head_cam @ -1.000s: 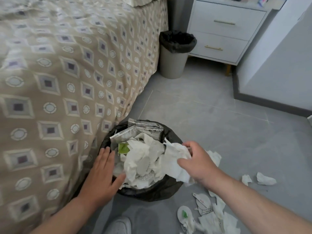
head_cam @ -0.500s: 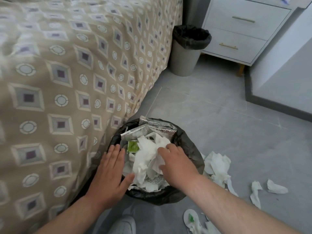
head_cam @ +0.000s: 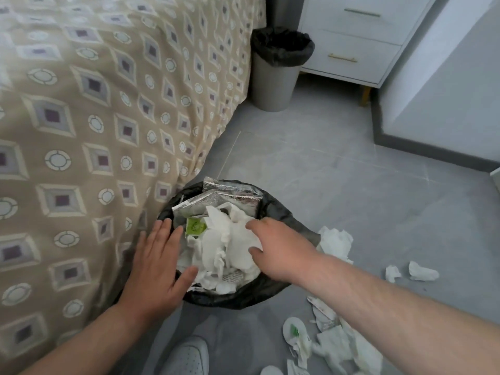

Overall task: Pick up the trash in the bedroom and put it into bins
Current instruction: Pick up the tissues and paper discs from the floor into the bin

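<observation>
Pressing the paper trash (head_cam: pixel 230 247) down into the near bin (head_cam: pixel 238 299) — right hand (head_cam: pixel 281 247) spread flat on the heap, left hand (head_cam: pixel 157 266) open, bracing the rim. Push straight down, evenly; the bin looks full to the rim. Loose scraps (head_cam: pixel 335 345) lie on the floor (head_cam: pixel 324 185) alongside.

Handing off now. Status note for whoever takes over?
Left hand: flat on rim of near bin.
Right hand: on the paper heaped in that bin, gripping nothing visible.
Done: near bin heaped full.
Left on floor: wad beside near bin, two scraps further right, pile nearest the camera.
Far bin stands beside the bed; probably use it next.
</observation>
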A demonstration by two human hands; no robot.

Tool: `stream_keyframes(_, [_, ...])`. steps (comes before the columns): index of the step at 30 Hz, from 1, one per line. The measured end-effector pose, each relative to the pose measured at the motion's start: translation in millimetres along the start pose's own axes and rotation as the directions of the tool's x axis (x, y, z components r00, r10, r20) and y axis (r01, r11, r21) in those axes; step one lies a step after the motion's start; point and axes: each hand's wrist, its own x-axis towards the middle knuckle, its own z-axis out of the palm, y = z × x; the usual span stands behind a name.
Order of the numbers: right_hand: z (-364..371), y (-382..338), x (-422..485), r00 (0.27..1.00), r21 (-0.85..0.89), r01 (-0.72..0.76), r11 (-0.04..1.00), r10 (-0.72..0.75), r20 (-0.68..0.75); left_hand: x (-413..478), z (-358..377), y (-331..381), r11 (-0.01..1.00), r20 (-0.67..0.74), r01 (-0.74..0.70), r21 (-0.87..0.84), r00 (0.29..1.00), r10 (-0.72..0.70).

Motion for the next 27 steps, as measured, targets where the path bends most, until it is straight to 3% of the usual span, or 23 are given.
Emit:
stream_keyframes(3, [-29.3,38.1,-43.0,0.995,0.05,-0.009,0.999,0.014,-0.102,3.7,-19.0,56.6,0.944,-0.027,-0.326,-0.058,0.945,0.325])
stream_keyframes(8, [-30.7,126.0,-117.7,0.945,0.083,-0.312,0.946,0.318,-0.074,21.0,-13.1,142.6,0.681,0.163,-0.729,-0.069,0.665,0.728])
stream_keyframes(11, [6.1,174.3,-153.8,0.878,0.162,-0.469,0.868,0.478,-0.014,27.0,8.6,170.3,0.563,0.379,-0.826,-0.03,0.512,0.771])
stream_keyframes(13, [36.9,198.1,-171.0,0.863,0.149,-0.506,0.85,0.5,0.074,30.1,28.0,186.4,0.484,0.489,-0.875,0.003,0.424,0.763])
stream_keyframes(15, [67.5,215.0,-184.5,0.849,0.066,-0.51,0.857,0.491,0.195,33.2,56.6,201.2,0.476,0.59,-0.879,-0.013,0.378,0.714])
stream_keyframes(18, [112.6,227.8,-203.1,0.836,-0.08,-0.452,0.889,0.453,0.31,42.9,110.1,222.6,0.648,0.727,-0.761,-0.029,0.429,0.536])
stream_keyframes(20, [138.4,227.0,-215.2,0.837,-0.14,-0.407,0.903,0.43,0.339,54.4,145.1,238.5,0.735,0.741,-0.678,-0.007,0.49,0.459])
stream_keyframes(23, [167.4,212.2,-227.1,0.859,-0.159,-0.321,0.934,0.358,0.366,81.4,193.5,254.0,0.859,0.677,-0.509,0.053,0.651,0.344])
stream_keyframes(25, [178.8,206.3,-230.0,0.869,-0.194,-0.241,0.951,0.3,0.393,97.2,218.9,265.5,0.89,0.64,-0.435,0.136,0.724,0.257])
stream_keyframes(27, [185.4,206.7,-228.0,0.878,-0.218,-0.193,0.957,0.267,0.396,105.9,235.9,275.5,0.872,0.648,-0.442,0.212,0.731,0.212])
